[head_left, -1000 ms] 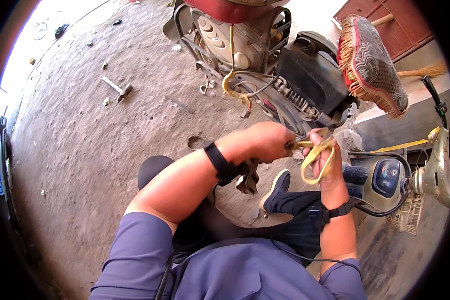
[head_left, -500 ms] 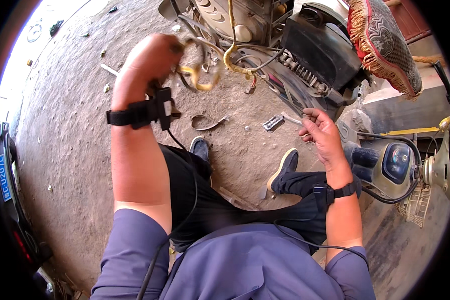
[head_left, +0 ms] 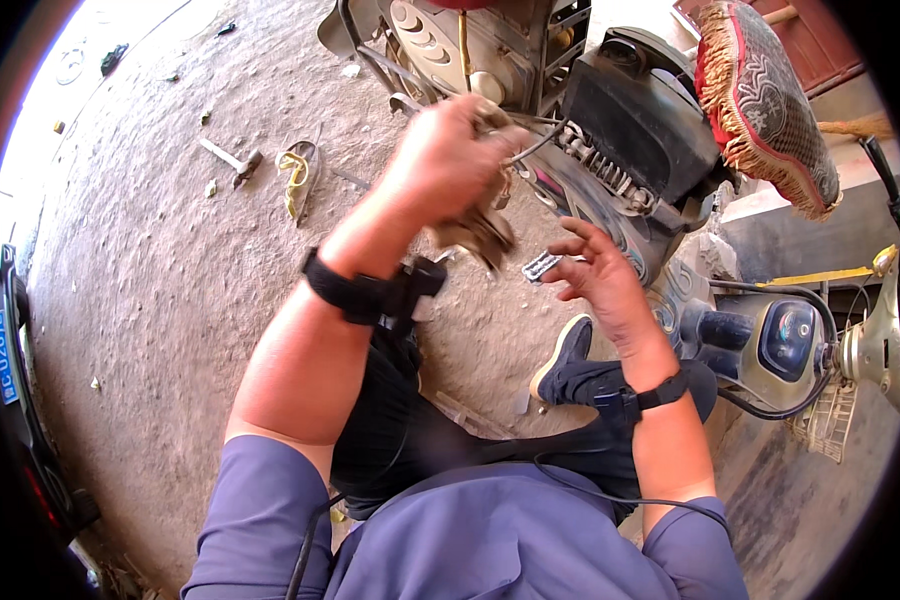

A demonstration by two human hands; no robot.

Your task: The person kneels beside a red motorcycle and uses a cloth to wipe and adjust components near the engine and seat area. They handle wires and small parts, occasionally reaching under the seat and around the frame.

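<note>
My left hand (head_left: pixel 445 160) is raised in front of the scooter's lower frame, closed around a crumpled, dirty brown cloth (head_left: pixel 478 232) that hangs below it, blurred by motion. To the right, my right hand (head_left: pixel 598 275) has its fingers apart and nothing visible in them. A small grey ridged metal piece (head_left: pixel 540 266) lies on the ground just beside its fingertips. On the floor left of my left hand are a yellow strip with a dark band (head_left: pixel 295 178) and a hammer (head_left: pixel 232 160) with a pale handle.
The worn scooter (head_left: pixel 630 120) fills the upper right, its spring exposed. A fringed cushion (head_left: pixel 770 110) sits above it. Another scooter's front part (head_left: pixel 785 330) stands at the right. A car's rear (head_left: pixel 25 390) shows at the left edge. My shoe (head_left: pixel 565 355) rests on the dirt floor.
My left hand has moved right, toward the scooter; the yellow strip it had now lies on the floor, and it grips brown cloth. The pale rod has gone from my right hand, whose fingers opened.
</note>
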